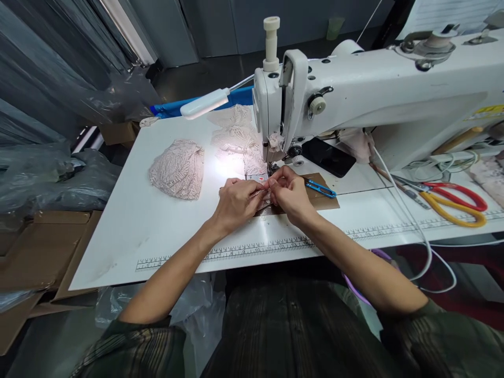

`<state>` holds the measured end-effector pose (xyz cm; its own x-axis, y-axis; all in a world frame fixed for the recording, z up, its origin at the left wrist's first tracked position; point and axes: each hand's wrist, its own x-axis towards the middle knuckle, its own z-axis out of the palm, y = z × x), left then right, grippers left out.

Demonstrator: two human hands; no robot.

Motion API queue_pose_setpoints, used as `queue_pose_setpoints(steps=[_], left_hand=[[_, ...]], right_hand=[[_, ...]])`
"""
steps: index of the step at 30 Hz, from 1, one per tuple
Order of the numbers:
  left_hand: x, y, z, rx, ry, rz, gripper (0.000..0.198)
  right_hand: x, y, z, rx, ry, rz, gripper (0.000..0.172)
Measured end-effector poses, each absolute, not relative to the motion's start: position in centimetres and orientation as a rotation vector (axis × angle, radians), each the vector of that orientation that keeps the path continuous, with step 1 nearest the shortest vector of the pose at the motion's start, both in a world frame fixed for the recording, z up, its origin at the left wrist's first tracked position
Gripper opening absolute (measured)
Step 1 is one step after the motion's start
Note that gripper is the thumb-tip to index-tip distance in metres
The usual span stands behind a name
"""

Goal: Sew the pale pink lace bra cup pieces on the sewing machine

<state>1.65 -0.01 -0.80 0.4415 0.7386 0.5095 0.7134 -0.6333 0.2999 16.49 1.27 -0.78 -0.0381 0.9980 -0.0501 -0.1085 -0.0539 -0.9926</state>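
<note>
Both my hands meet just in front of the needle area of a white sewing machine [271, 110]. My left hand [239, 202] is closed, its fingers pinching a small piece of pale pink lace fabric, mostly hidden by the fingers. My right hand [290, 195] pinches at the same spot, fingertips against the left ones. Behind them, pale pink lace fabric [238, 134] lies bunched on the table left of the machine head. A separate folded pink lace piece [177, 169] rests farther left. Blue thread snips [321, 188] lie beside my right hand on a brown board [328, 203].
A black phone [328, 156] lies under the machine arm. Scissors with red and yellow handles [452, 205] are at the right, near a white cable [409, 210]. A lamp [205, 104] reaches over the white table [118, 231]. Cardboard boxes [47, 252] stand at the left.
</note>
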Motion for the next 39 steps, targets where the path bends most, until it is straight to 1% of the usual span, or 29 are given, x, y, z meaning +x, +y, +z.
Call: queue_pose_setpoints(steps=[3,5,6,8,9,10,11,13,14,17,19,24,27,30,33,35,39], left_hand=[[1.4,0.6,-1.1,2.982,1.250,0.901,0.025],[0.8,1.3,-1.1,3.088,1.217,0.891,0.028],[0.4,1.6,-1.1,3.100,1.249,0.921,0.028],[-0.4,2.2,-1.0,3.038,1.413,1.028,0.026],[-0.7,2.4,-1.0,2.973,1.485,1.065,0.023],[-0.9,2.4,-1.0,2.901,1.499,1.070,0.021],[-1.0,2.4,-1.0,2.819,1.484,1.052,0.018],[-0.8,2.0,-1.0,2.622,1.383,0.999,0.015],[-0.6,1.7,-1.0,2.505,1.335,0.986,0.015],[0.1,1.0,-0.6,2.151,1.271,0.972,0.018],[0.3,0.4,0.1,2.013,1.238,0.918,0.022],[-0.1,-2.0,2.5,1.826,1.168,0.759,0.025],[-0.6,-3.7,3.3,1.763,1.167,0.687,0.023],[-0.7,-4.7,3.7,1.737,1.148,0.588,0.020],[-0.5,-4.8,3.7,1.741,1.161,0.504,0.022],[-0.3,-4.5,3.7,1.751,1.160,0.482,0.024],[0.1,-3.6,3.7,1.777,1.129,0.453,0.029]], right_hand=[[16.1,1.1,-0.8,-1.298,-1.132,1.271,0.016],[16.1,-0.7,-0.6,-1.392,-1.102,1.364,0.018],[16.3,-2.1,-0.5,-1.368,-1.140,1.492,0.018],[16.9,-4.9,-0.3,-1.157,-1.318,1.811,0.013],[17.5,-6.0,-0.2,-1.078,-1.387,1.899,0.011],[18.2,-6.6,-0.1,-1.050,-1.446,1.900,0.010],[18.9,-6.7,-0.1,-1.061,-1.491,1.832,0.011],[20.4,-5.7,-0.2,-1.146,-1.500,1.545,0.011],[21.1,-4.8,-0.3,-1.161,-1.501,1.457,0.012],[22.2,-2.3,-0.6,-1.182,-1.550,1.335,0.025],[22.3,-1.4,-0.6,-1.175,-1.597,1.296,0.029],[21.7,-1.3,0.1,-1.031,-1.687,1.361,0.029],[21.6,-1.5,0.7,-0.913,-1.749,1.419,0.029],[21.7,-1.8,1.4,-0.817,-1.876,1.434,0.034],[21.7,-2.2,1.7,-0.754,-1.998,1.419,0.038],[21.5,-2.4,1.7,-0.737,-2.033,1.415,0.037],[21.3,-2.1,1.1,-0.836,-2.010,1.457,0.027]])
